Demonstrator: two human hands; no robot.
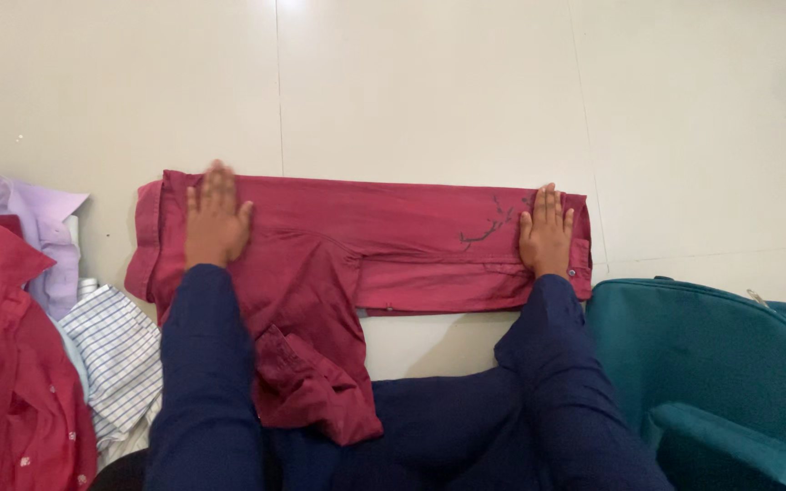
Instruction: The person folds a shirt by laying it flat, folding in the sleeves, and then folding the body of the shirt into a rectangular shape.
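While both hands press flat, the maroon shirt lies folded into a long band across the pale floor, directly under the fingers. The left hand rests palm-down near the shirt's left end, by the collar, its fingers straight, close together and pointing away from the person, holding nothing. The right hand rests palm-down near the right end, beside a small dark branch print; its fingers are also stretched flat and close, gripping nothing. Both hands touch the cloth with the whole palm.

A sleeve hangs out of the band toward the person and lies crumpled over the dark blue lap. Both arms, in dark blue sleeves, reach forward and outward, well apart, with the wrists low on the shirt.

The floor is pale, smooth tile with thin seams. At the left edge lies a pile of other shirts: a red one, a lilac one and a checked one. At the lower right sits a teal bag, just beside the right arm.
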